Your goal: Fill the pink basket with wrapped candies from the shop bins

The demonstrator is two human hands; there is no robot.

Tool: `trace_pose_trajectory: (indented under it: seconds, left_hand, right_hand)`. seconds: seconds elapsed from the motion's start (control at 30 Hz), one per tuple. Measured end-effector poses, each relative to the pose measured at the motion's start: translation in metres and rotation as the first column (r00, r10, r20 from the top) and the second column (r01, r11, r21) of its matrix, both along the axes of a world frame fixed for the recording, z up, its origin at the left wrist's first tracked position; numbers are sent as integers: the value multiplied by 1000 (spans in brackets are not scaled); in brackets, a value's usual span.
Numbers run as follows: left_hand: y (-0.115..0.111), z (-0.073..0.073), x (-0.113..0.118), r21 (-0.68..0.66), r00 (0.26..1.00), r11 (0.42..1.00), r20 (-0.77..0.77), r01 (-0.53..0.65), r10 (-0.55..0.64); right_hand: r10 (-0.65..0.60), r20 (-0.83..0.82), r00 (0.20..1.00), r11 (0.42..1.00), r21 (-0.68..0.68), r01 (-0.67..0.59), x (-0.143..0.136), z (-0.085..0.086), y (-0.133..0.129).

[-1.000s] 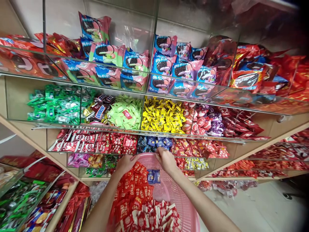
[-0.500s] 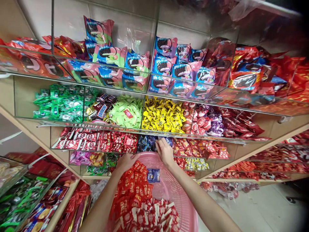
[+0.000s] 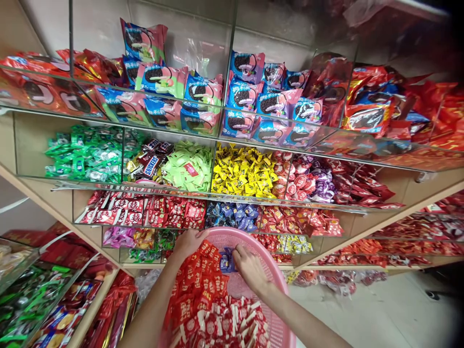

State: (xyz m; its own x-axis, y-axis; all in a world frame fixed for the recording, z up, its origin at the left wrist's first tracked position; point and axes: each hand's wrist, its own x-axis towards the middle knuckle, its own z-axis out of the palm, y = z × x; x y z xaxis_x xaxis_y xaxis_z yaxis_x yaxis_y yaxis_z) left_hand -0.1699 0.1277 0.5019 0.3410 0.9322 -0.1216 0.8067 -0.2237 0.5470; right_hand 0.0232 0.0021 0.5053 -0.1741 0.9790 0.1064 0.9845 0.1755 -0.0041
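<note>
A pink plastic basket [image 3: 281,299] stands below the shelves, tilted towards me. On its upper left rim my left hand [image 3: 189,243] is closed, fingers over the edge. My right hand [image 3: 250,268] is inside the basket, its fingers pinched together at a blue candy packet [image 3: 227,261]; the fingertips are partly hidden. Red candy packets with gold print [image 3: 197,278] lie on the basket's left side. Red-and-white wrapped candies [image 3: 224,321] fill its near part. Just beyond the rim is a shelf bin of blue candy packets [image 3: 234,215].
Glass-divided shelves hold yellow candies [image 3: 244,171], pale green packets [image 3: 188,166], green candies [image 3: 89,154] and cookie packs [image 3: 242,94] above. Glass shelf fronts [image 3: 203,195] jut out over the lower bins. More candy bins [image 3: 39,299] stand at the left.
My right hand has come down from the blue candy bin into the basket, beside the blue packet lying there. My left hand stays on the rim.
</note>
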Motion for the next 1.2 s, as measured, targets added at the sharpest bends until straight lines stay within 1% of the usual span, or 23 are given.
trace_pose_trajectory:
  seconds: [0.07,0.13,0.2,0.27,0.33,0.4,0.5,0.57,0.63,0.77,0.87,0.93,1.03,1.2]
  left_hand:
    - [1,1,0,-8,1000,1000,1,-2,2]
    - [2,1,0,-17,1000,1000,11,1,0]
    - [2,0,0,-22,1000,1000,17,-3,4]
    - [2,0,0,-21,1000,1000,12,-15,15]
    - [2,-1,0,-18,1000,1000,5,-23,23]
    - [2,-1,0,-20,1000,1000,-1,-22,22]
    - [1,-1,-1,-29,1000,999,-9,-28,28]
    - [1,0,-1,-30,1000,999,-11,-29,28]
    - [1,0,-1,-26,1000,999,-10,-18,18]
    - [2,-1,-1,-25,1000,1000,-2,-5,5]
    - [2,0,-1,-22,1000,1000,2,-4,4]
    - [1,1,0,-23,1000,1000,4,-3,3]
    - [0,4,0,-32,1000,999,4,-18,18]
    - [-1,6,0,-52,1000,998,17,-23,24]
  right_hand:
    - [14,58,998,1000,-15,-13,-4,-8,3]
    - [37,84,996,998,-60,-32,-9,-15,4]
    - [51,75,996,993,-106,-43,-14,-15,3]
    - [60,33,998,991,-121,-56,-15,-8,1]
    - [60,-35,998,993,-101,-63,-12,6,3]
    - [28,-110,994,998,-58,-34,-2,23,11]
    - [-89,-159,983,995,27,95,20,44,32]
    - [-184,-149,972,979,64,195,34,49,48]
    - [-229,-149,962,967,79,243,46,49,61]
    - [-182,-170,968,978,67,196,55,39,73]
    - [-157,-201,967,983,62,172,57,33,71]
    - [-134,-233,963,985,77,156,58,33,68]
    - [-88,-284,955,986,108,123,61,37,62]
    - [-9,-408,913,985,153,79,69,52,49]
